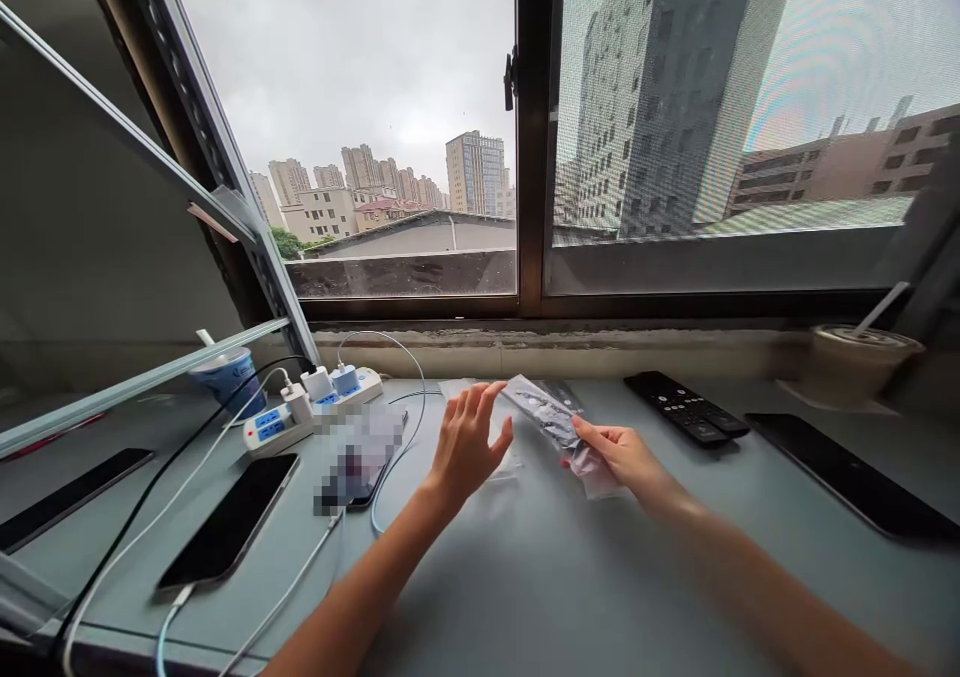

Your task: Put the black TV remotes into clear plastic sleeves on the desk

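Note:
A clear plastic bag (551,419) with something dark inside hangs slantwise over the middle of the grey table. My right hand (619,457) pinches its lower right part between thumb and fingers. To the left of the bag is my left hand (469,437), fingers spread and thumb apart, its fingertips close to the bag's upper left end. Beneath and behind the hands, more clear plastic (506,465) lies on the table. What exactly the held bag contains is too small to tell.
Left: a power strip (270,432) with plugs and cables, a black phone (229,522), a partly blurred phone (367,492), another phone (67,497), a blue cup (229,377). Right: remote controls (679,407), a black phone (855,472), a drink cup (855,362). A metal shelf frame (247,207) rises left.

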A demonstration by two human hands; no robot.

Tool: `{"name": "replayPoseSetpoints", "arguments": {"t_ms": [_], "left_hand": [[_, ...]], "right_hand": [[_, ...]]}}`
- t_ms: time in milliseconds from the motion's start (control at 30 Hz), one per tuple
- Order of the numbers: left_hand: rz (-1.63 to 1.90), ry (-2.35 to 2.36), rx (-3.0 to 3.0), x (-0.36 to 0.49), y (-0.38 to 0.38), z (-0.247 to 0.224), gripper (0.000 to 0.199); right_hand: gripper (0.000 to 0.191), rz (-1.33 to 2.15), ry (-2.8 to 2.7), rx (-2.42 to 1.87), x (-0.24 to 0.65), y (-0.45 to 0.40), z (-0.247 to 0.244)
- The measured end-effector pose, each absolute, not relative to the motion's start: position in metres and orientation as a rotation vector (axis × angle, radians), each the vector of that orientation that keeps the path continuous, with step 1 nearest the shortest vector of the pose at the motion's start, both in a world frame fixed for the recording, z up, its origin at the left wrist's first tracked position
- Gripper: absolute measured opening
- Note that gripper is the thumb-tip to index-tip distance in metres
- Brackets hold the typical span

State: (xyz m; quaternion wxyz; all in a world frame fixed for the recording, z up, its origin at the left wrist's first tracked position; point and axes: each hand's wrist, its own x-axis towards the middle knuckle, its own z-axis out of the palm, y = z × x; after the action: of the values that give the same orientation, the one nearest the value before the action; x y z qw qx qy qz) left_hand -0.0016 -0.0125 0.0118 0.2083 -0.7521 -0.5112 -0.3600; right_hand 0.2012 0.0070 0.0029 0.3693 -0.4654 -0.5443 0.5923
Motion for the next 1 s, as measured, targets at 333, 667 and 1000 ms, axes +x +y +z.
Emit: {"name": "replayPoseSetpoints", "arguments": {"t_ms": [333, 667, 1000], "left_hand": [[-0.447, -1.55, -2.584, -0.01, -0.015, 0.007, 0.048], [-0.2, -1.734, -2.633, -0.01, -0.015, 0.009, 0.021], [-0.261, -1.781, -2.513, -0.006, -0.014, 0.011, 0.017]], "right_hand": [[0.061, 1.563, -1.45, -1.115, 0.199, 0.013, -0.02], [0.059, 1.646, -1.568, -1.104, 0.2, 0.003, -0.003], [0.068, 1.641, -1.719, -1.026, 0.198, -0.003, -0.004]]}}
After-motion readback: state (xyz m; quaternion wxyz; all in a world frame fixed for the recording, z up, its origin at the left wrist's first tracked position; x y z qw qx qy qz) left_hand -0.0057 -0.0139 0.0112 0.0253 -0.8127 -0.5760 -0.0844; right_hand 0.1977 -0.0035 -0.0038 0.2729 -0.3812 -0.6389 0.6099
